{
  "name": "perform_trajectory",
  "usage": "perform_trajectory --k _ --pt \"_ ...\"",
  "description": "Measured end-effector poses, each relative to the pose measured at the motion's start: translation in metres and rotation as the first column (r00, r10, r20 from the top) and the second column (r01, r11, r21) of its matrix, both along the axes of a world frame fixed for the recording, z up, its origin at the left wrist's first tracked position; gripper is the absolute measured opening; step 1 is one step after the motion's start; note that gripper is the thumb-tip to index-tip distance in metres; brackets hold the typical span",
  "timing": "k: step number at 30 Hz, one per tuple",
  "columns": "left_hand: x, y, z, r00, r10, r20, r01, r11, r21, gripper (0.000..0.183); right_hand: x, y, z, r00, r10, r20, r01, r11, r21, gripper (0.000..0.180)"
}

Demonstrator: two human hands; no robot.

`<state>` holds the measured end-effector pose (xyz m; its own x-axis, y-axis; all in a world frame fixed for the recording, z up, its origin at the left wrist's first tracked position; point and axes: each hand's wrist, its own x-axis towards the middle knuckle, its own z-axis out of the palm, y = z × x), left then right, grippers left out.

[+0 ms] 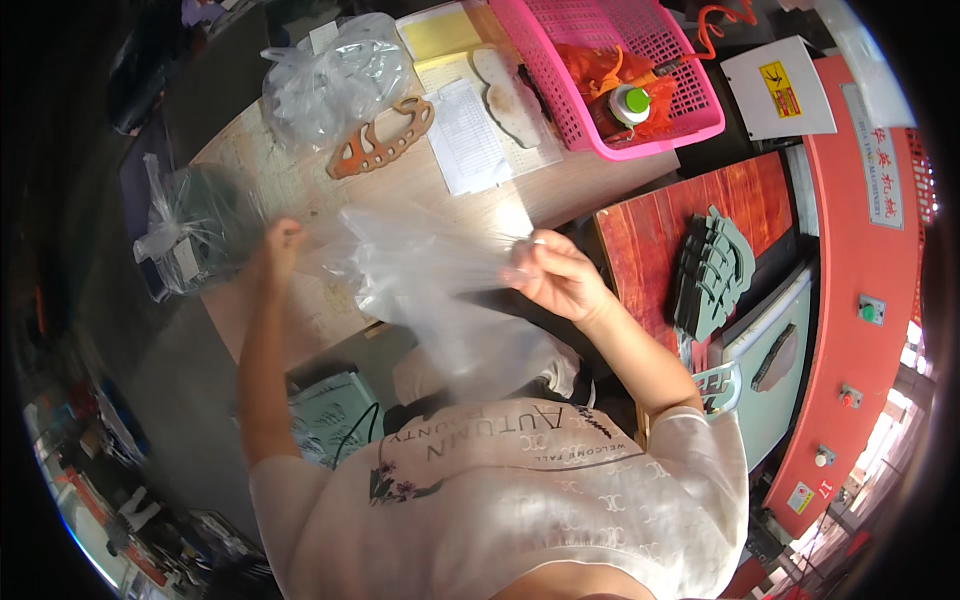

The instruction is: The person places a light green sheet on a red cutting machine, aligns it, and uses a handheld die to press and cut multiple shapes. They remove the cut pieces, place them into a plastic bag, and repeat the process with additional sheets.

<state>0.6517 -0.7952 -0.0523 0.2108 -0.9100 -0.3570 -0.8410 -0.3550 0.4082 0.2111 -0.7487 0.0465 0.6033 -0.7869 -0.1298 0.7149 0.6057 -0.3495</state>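
Note:
A clear plastic bag (pixel 420 270) is stretched wide between my two hands above the table's front edge. My left hand (pixel 281 244) pinches one side of it, somewhat blurred. My right hand (pixel 562 276) grips the opposite side between thumb and fingers. The bag's lower part hangs towards my lap, and it looks flat with nothing visible inside. Left of my left hand lies a knotted clear bag (pixel 210 225) holding dark green pieces and a white slip. An orange-brown cut-out piece (pixel 382 139) with slots lies beyond the stretched bag on the wooden table (pixel 300 180).
Another filled plastic bag (pixel 337 82) sits at the back, beside printed papers (pixel 469 139) and a pale scalloped piece (pixel 506 97). A pink basket (pixel 585 139) holds a bottle (pixel 622 112). On the right, stacked grey-green pieces (pixel 716 274) rest on a reddish board (pixel 637 232) near a red machine (pixel 855 247).

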Motion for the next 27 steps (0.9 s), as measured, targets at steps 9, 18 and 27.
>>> perform_trajectory --k 9,18,27 --pt "-0.02 -0.027 0.083 0.991 -0.131 -0.027 0.11 0.913 -0.394 0.041 0.017 -0.002 -0.002 0.972 -0.004 -0.234 0.023 0.997 0.078 0.014" --pt "-0.138 0.021 0.137 0.615 -0.735 -0.285 0.757 0.652 -0.048 0.024 0.011 0.002 -0.004 0.831 0.028 -0.555 0.024 0.996 0.085 0.017" --pt "-0.175 0.035 0.123 0.27 -0.956 -0.118 0.775 0.288 -0.563 0.016 0.023 -0.037 0.033 0.499 -0.008 -0.867 -0.644 0.666 -0.377 0.014"
